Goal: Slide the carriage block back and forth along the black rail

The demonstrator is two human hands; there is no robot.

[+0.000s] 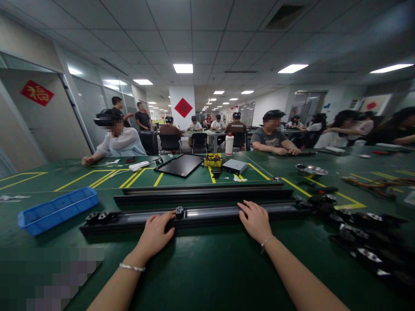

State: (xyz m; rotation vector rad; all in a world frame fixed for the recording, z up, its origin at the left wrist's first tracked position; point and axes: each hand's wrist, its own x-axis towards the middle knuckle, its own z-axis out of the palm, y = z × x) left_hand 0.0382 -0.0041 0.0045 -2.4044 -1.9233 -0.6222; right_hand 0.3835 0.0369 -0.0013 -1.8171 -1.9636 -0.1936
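The long black rail (210,212) lies crosswise on the green surface (207,268), directly before the person, glossy along its top. Set that way, it comes within easy reach of both hands. The left hand (156,233) rests on the near side of the rail, its fingertips at a small black block (180,212) seated there; its grip is loose, thumb apart from the fingers, and whether it presses the block cannot be told. The right hand (256,220) lies against the rail farther along, fingers spread, its grip enclosing nothing. Placed on either side of the middle, the hands seem well set to steady the length.

More black blocks (97,217) sit at the rail's left end; its right end runs into dark, blurred shapes. Just behind, dark strips (204,194) lie roughly parallel, probably so that the long pieces share the space neatly. That leaves little room on the far side, while a broad stretch of surface shows nearer the person. To the left, a blue tray (68,216) stands at an angle; to the right, a heap of black parts (359,233) hems the working area. Farther back are a black panel (180,165), a grey box (234,166) and a metal bowl (311,169), with co-workers (121,140) beyond.
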